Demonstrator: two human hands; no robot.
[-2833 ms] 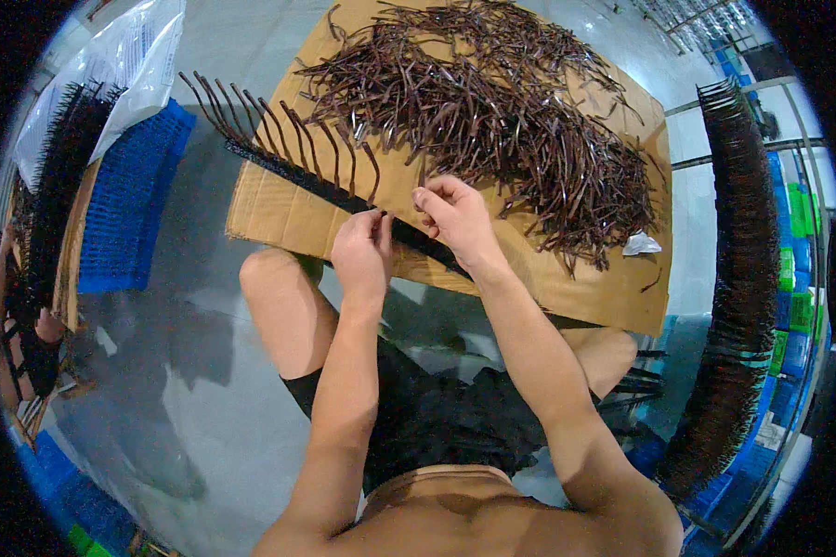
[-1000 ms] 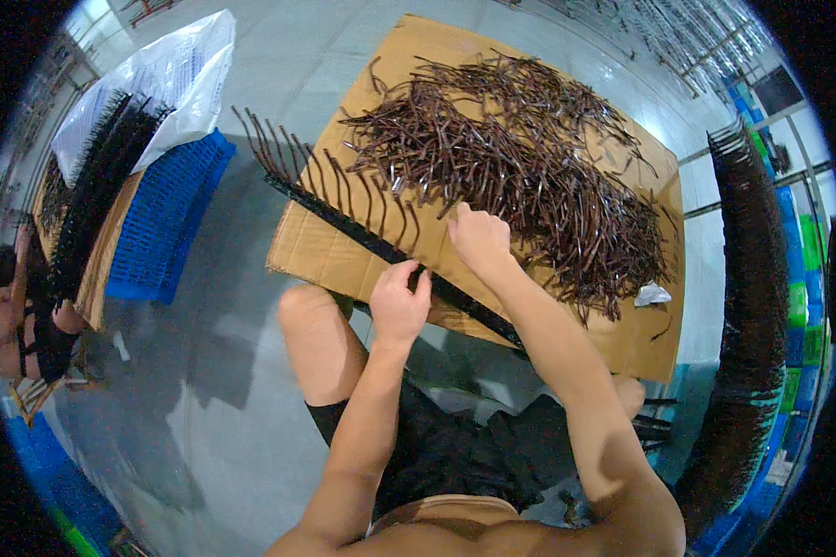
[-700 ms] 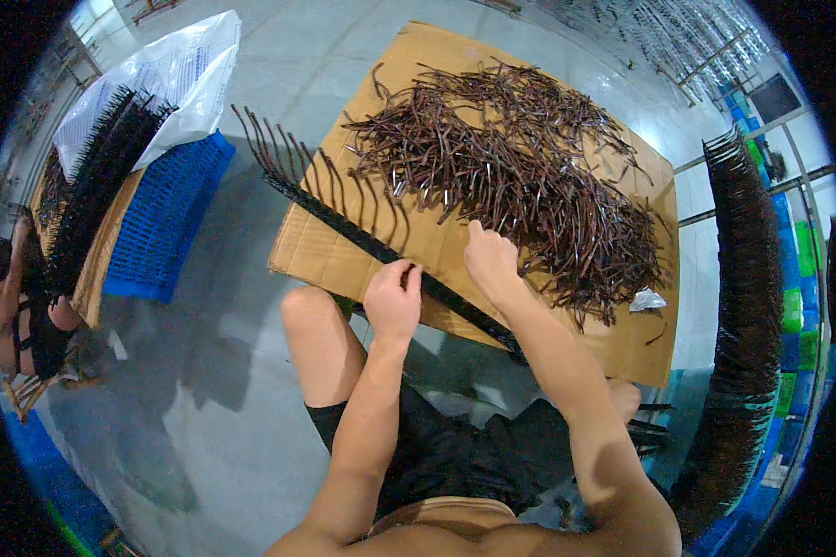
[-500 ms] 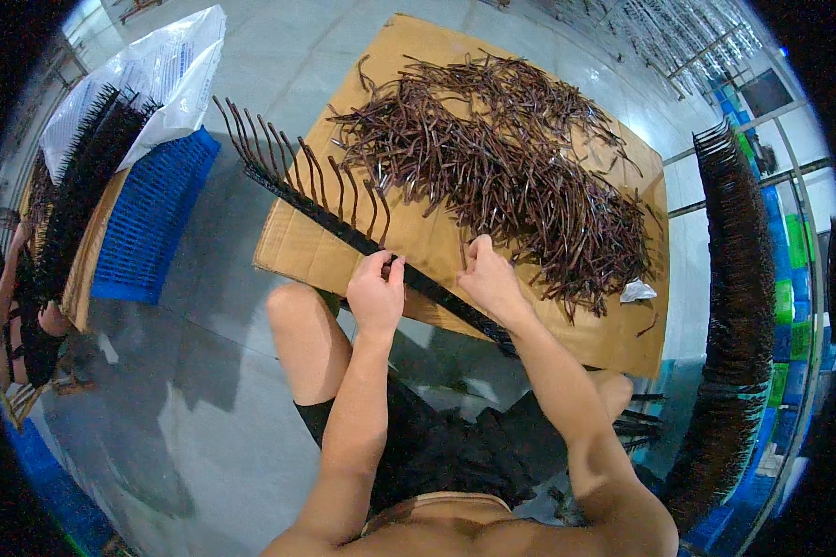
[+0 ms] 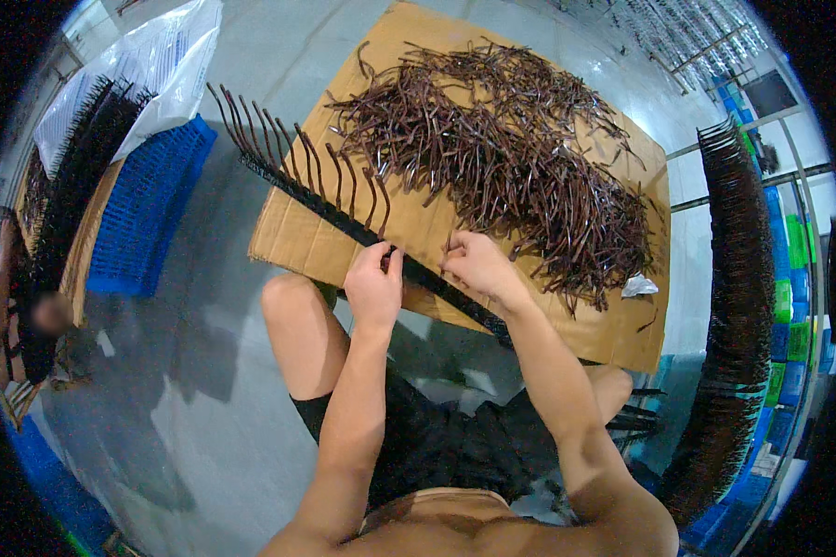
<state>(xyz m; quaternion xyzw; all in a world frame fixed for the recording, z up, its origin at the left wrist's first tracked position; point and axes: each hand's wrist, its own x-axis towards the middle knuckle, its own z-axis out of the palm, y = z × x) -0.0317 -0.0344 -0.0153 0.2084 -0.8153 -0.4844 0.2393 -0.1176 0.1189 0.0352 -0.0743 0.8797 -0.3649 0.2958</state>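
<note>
We are clamping a straight black bar point(image 5: 343, 223) in our left hand point(image 5: 375, 288), across flat cardboard's point(image 5: 283, 226) near edge, pinching a slim brown strip point(image 5: 448, 245) in our right hand point(image 5: 480, 268), a glossy, tangled heap point(image 5: 520, 158) lying beyond.

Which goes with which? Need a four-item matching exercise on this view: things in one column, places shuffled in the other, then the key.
1. long narrow black bar
2. pile of thin dark-brown strips
3. blue slotted plastic crate
4. small white crumpled scrap

A. off the tan cardboard sheet, to its left
B. near the cardboard's right edge, beside the heap
C. held by the left hand
D. heaped across the cardboard

Pairs: 1-C, 2-D, 3-A, 4-B
</note>
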